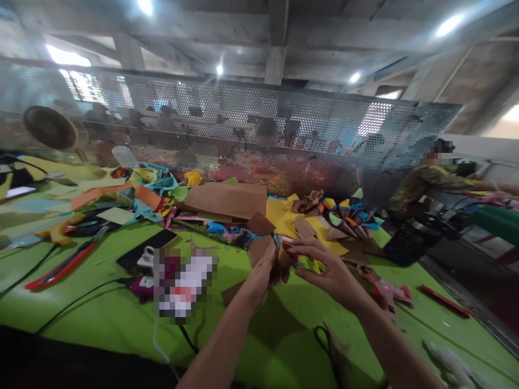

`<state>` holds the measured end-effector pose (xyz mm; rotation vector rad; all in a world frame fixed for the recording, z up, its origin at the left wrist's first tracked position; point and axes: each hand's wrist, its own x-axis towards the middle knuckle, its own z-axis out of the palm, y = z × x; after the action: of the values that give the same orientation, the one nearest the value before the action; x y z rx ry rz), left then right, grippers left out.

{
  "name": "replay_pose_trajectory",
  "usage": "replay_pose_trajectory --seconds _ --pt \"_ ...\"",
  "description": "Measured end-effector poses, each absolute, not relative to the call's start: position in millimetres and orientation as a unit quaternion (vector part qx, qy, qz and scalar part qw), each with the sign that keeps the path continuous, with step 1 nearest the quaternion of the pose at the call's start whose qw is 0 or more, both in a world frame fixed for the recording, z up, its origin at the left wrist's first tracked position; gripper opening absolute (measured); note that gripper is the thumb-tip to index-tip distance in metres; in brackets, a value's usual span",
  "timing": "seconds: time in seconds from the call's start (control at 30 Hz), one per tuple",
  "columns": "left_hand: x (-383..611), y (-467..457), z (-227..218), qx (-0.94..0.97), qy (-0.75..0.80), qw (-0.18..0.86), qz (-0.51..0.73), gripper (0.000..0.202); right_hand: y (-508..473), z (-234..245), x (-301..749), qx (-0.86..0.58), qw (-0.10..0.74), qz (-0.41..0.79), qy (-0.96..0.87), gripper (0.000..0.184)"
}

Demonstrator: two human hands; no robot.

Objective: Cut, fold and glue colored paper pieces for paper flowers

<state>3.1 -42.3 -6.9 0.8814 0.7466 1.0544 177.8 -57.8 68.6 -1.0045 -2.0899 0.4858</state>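
Note:
My left hand [263, 276] is closed around a small rolled piece of brown paper [286, 257] above the green tabletop. A sliver of blue shows at the top of the roll. From the other side, my right hand [324, 266] has its fingertips on the roll's upper edge, thumb and fingers curved around it. Part of the paper is hidden by the fingers. Just behind my hands lie flat brown paper pieces [260, 223] and yellow paper sheets [279, 213]. Right of my right hand rests a pink glue gun [387, 292].
A purple power strip [141, 289] with cables, a dark phone [146, 248], red-handled pliers [67, 266] and a yellow glue gun [60, 231] lie left. A red pen [444, 301] lies right. Coloured paper scraps [154, 186] pile up before a perforated metal screen [227, 124]. Another person [421, 181] works at right.

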Motion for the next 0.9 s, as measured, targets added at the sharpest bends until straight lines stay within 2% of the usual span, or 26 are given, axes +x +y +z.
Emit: replay_pose_trajectory --seconds 0.1,0.17,0.4,0.73,0.9 --pt "1.9 -43.1 -6.0 0.404 0.329 0.72 0.459 0.064 -54.7 62.4 171.8 -0.403 0.394 0.169 -0.809 0.011" --pt "1.8 -44.0 -4.2 0.429 0.327 0.704 0.462 0.064 -50.9 57.3 172.6 -0.411 0.405 0.16 -0.801 0.008" --pt "4.8 -41.9 -3.0 0.497 0.312 0.661 0.467 0.066 -44.2 49.4 179.6 -0.42 0.431 0.156 -0.783 0.011" --pt "5.3 -37.3 -10.6 0.568 0.331 0.603 0.451 0.048 -42.2 36.1 179.6 -0.419 0.476 0.231 -0.738 0.018" --pt "7.9 -37.1 -13.4 0.607 0.331 0.554 0.465 0.036 -43.8 31.3 180.4 -0.434 0.501 0.228 -0.714 0.022"
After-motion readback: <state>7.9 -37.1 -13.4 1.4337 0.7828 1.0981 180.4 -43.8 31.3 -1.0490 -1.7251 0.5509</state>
